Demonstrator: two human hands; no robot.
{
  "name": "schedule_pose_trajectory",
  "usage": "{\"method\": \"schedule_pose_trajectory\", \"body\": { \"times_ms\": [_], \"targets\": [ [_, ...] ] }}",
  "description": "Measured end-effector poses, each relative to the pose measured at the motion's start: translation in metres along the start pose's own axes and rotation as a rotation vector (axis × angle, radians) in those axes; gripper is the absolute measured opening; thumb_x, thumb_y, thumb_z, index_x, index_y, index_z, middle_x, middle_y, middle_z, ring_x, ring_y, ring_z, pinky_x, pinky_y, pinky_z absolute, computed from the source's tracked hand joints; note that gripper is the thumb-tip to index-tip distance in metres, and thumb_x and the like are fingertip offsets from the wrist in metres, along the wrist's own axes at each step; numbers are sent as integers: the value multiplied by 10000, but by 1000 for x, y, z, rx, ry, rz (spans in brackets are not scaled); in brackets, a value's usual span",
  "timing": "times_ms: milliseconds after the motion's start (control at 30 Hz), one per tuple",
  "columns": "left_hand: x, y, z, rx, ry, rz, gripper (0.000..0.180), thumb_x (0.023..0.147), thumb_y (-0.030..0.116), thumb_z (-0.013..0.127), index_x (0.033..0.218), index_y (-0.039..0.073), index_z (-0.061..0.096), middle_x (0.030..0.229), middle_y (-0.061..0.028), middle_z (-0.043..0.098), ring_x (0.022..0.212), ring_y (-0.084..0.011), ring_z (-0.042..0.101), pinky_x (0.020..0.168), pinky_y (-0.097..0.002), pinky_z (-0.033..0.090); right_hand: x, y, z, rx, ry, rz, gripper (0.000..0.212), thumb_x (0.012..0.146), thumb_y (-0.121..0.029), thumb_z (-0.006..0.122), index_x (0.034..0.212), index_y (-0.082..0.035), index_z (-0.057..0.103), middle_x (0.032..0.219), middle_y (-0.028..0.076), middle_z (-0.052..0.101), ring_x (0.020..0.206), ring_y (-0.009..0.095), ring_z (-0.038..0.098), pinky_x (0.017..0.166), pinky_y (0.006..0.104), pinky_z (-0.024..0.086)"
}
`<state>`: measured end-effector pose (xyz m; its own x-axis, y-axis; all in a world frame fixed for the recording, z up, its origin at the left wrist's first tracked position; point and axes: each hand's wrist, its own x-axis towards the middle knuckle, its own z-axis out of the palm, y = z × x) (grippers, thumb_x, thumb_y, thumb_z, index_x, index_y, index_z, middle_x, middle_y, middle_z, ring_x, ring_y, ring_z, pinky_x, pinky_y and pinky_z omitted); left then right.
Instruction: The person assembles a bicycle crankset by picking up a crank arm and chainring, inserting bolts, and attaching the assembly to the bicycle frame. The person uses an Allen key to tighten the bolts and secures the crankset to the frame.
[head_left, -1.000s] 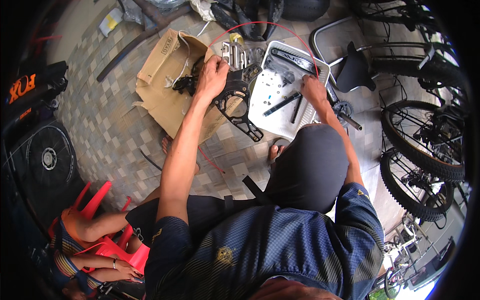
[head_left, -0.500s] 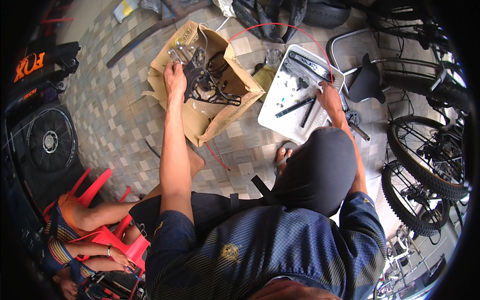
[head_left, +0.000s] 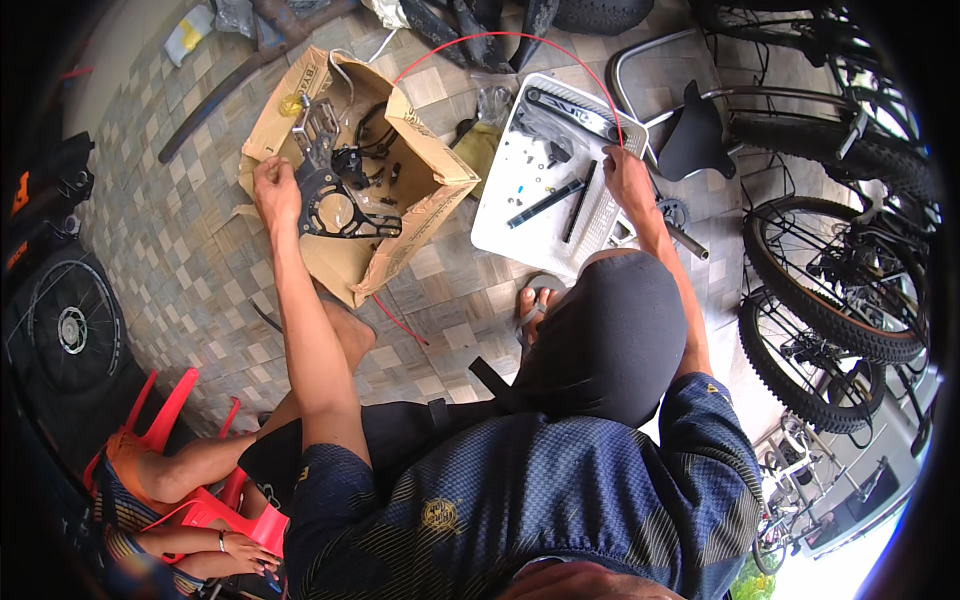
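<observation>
My left hand point(head_left: 277, 190) is closed at the left wall of an open cardboard box point(head_left: 425, 212), its fingers curled over the edge. Inside the box, a black bracket-like bike part point(head_left: 335, 208) lies beside that hand, with a silver pedal point(head_left: 318, 128) and dark small parts around it. Over the right rim of a white plastic basket point(head_left: 490, 232), my right hand point(head_left: 628, 182) pinches a thin red cable point(head_left: 540, 40) that arcs across to the box. The basket holds a crank arm point(head_left: 575, 112), two black rods point(head_left: 545, 203) and several tiny pieces.
Bicycles with knobby tyres point(head_left: 765, 260) stand along the right. A black saddle-shaped piece point(head_left: 695, 135) and bent metal tubing lie beyond the basket. At lower left, another person sits by red plastic chairs point(head_left: 165, 400). A wheel point(head_left: 72, 325) rests at far left.
My left hand has let go of the black bike part, which now sits lower in the box, and has moved to the box's left edge. My right hand stays at the basket's rim.
</observation>
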<state>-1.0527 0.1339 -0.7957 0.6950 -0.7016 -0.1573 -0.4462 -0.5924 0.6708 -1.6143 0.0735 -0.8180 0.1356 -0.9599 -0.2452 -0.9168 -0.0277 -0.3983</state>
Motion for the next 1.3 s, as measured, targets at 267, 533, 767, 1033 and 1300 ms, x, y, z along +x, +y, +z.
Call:
{"method": "schedule_pose_trajectory", "body": {
  "times_ms": [267,533,767,1033,1300],
  "targets": [
    [-6,44,-48,-819,-336,-240,284,1017,247,560,1195,33,618,882,-58,678,613,-126,601,582,-266,496,-14,-41,22,8,-153,-146,200,928,-219,584,1035,-82,685,998,157,708,907,388,676,793,472,544],
    [-20,33,-63,-1153,-419,-353,407,1033,439,487,1179,69,574,700,-28,544,476,-121,441,435,-253,359,-19,-68,41,48,-203,-158,316,915,-200,625,1217,-109,627,1154,140,673,1069,356,638,895,455,522],
    [-58,94,-17,-846,-434,-407,586,1010,594,457,1113,62,679,880,-38,642,713,-115,557,607,-266,461,-8,-39,24,-28,0,-106,573,895,-167,637,1434,-128,447,1225,199,627,1142,398,587,931,477,507],
    [-76,129,17,-41,-966,302,299,961,230,562,906,-27,704,841,-55,697,815,-114,620,765,-283,483,-24,-59,13,26,-102,-125,180,926,-189,617,1051,-88,699,1023,149,709,891,346,690,788,445,564],
    [-147,138,53,298,-1131,557,207,835,216,630,942,61,718,873,-197,711,846,-372,693,777,-443,528,-44,-89,60,-80,-287,-204,224,885,-279,691,962,-68,685,962,105,703,929,295,655,810,414,534]
  ]
}}
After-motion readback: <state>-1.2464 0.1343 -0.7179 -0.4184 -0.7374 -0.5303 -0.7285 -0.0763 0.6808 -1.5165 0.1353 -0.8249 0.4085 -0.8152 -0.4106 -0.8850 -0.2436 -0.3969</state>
